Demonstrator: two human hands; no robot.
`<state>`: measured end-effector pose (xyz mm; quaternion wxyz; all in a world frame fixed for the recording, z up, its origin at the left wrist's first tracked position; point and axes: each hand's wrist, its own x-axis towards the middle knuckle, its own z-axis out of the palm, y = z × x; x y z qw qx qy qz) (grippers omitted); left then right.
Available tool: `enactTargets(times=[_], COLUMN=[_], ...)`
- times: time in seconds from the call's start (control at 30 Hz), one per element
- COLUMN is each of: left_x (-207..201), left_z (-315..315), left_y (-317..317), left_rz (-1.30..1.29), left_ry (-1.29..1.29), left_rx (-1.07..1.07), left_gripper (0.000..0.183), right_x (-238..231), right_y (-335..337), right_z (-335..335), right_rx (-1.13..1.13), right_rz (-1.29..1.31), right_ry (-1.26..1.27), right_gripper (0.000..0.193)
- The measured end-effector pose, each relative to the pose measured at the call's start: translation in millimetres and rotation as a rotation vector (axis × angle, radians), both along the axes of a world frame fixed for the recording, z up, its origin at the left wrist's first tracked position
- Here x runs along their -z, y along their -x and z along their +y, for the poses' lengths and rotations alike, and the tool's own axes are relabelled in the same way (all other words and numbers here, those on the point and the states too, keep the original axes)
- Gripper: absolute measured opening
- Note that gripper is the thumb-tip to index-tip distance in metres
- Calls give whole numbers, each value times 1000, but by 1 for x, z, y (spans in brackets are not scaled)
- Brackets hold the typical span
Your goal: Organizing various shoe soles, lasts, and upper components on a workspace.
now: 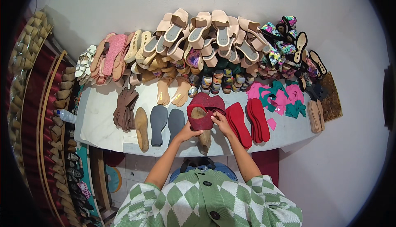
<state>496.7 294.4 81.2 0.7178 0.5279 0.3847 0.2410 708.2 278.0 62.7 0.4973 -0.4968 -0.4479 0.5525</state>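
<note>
Near the front edge of the table, in front of me, a brown wooden shoe last points its narrow end toward me. A dark red shoe upper is wrapped across it, with the wood showing through the upper's opening. My left hand is closed around the left side of the last and upper. On the right, my right hand pinches the upper's edge between thumb and fingers. More dark red material lies just behind; whether it is a separate piece I cannot tell.
Red insoles lie to the right, grey insoles and another last to the left. Brown strips and pink and green pieces flank them. Beige heeled sandals are piled along the wall. A rack of lasts stands left.
</note>
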Motion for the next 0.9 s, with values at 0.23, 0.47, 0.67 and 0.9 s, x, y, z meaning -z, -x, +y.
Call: enactTargets(times=[0.23,0.47,0.67,0.9], left_x=[12,7,4,10], left_z=[0,3,5,-2], left_y=[18,20,13,5], left_rz=[-50,-54,-51,-9], left_ry=[-30,13,35,-46], left_rx=[60,150,149,32], left_gripper=[87,85,87,80], right_x=[-19,-32,-19,-15], right_y=[2,2,19,25], right_z=[-11,-15,-24,-21], right_rx=[-114,-208,-37,112], right_rz=[-51,-74,71,164], right_ry=[-53,-66,-69,-42], right_gripper=[14,15,12,11])
